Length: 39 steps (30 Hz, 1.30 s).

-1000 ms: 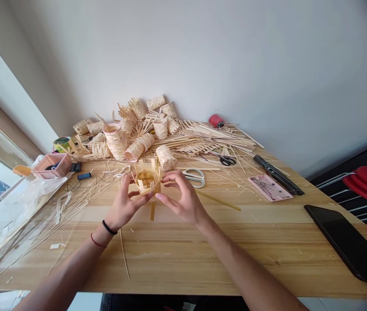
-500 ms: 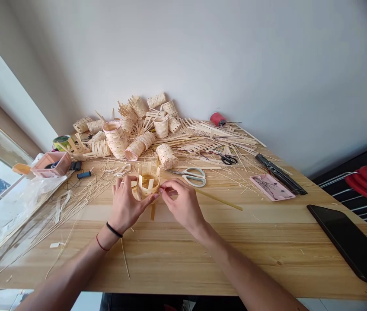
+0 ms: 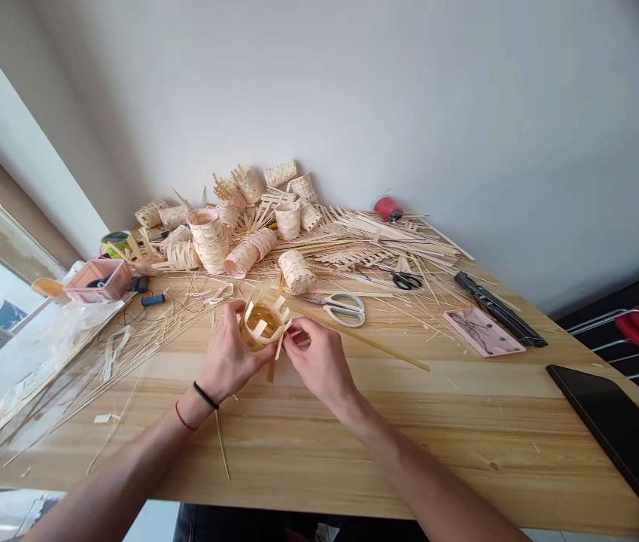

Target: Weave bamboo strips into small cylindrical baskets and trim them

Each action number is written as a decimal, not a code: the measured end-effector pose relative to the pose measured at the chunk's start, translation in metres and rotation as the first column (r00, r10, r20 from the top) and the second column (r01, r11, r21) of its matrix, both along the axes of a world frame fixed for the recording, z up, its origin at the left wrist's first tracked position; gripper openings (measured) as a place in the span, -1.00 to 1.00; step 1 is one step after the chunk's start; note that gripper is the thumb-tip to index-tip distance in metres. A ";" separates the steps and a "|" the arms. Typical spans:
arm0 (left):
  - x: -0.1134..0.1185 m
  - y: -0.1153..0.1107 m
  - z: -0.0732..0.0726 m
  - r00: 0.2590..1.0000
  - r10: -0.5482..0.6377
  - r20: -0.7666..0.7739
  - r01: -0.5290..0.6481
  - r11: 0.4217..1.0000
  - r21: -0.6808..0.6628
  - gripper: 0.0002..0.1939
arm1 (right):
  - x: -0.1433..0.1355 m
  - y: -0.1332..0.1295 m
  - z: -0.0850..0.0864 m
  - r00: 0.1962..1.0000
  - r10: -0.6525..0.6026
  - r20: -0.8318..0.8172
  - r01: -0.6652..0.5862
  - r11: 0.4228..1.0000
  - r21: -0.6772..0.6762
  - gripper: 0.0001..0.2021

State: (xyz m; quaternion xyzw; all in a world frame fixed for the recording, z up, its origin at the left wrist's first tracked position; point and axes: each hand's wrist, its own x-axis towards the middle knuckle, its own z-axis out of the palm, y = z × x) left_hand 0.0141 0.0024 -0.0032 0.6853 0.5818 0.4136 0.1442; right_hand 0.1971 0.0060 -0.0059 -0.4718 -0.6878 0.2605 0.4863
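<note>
A small, partly woven bamboo basket [image 3: 263,325] with strip ends sticking up from its rim sits in front of me. My left hand [image 3: 234,348] wraps round its left and near side, thumb along the front. At the basket's right side my right hand [image 3: 314,352] pinches a pale bamboo strip [image 3: 280,344] between thumb and fingertips. A long yellowish strip [image 3: 390,348] lies on the table, running from behind the basket toward the right. Light-handled scissors [image 3: 344,308] lie just beyond my right hand.
Several woven baskets [image 3: 209,239] and a heap of loose strips [image 3: 364,233] fill the table's back. A pink bin [image 3: 98,280] stands left. To the right lie black scissors [image 3: 408,281], a pink tray [image 3: 484,331], a black tool [image 3: 500,310] and a dark tablet [image 3: 616,433].
The basket has tilted slightly, and a strip end now stands out at its right side by my right fingertips. The whole view has shifted a little, moving things rightward.
</note>
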 end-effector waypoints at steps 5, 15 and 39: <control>0.003 -0.002 0.007 0.999 -0.005 -0.049 0.003 0.999 -0.037 -0.33 | 0.000 -0.002 0.000 1.000 -0.017 0.016 0.018 1.000 -0.013 -0.86; 0.004 -0.006 0.019 0.990 0.031 -0.141 -0.053 0.987 -0.154 -0.34 | 0.002 -0.001 0.001 0.998 0.068 0.011 -0.068 0.998 -0.003 -0.86; -0.015 0.001 0.026 0.825 -0.298 0.481 0.376 0.924 -0.072 -0.34 | 0.018 0.009 0.007 0.955 0.263 -0.136 -0.259 0.965 0.046 -0.51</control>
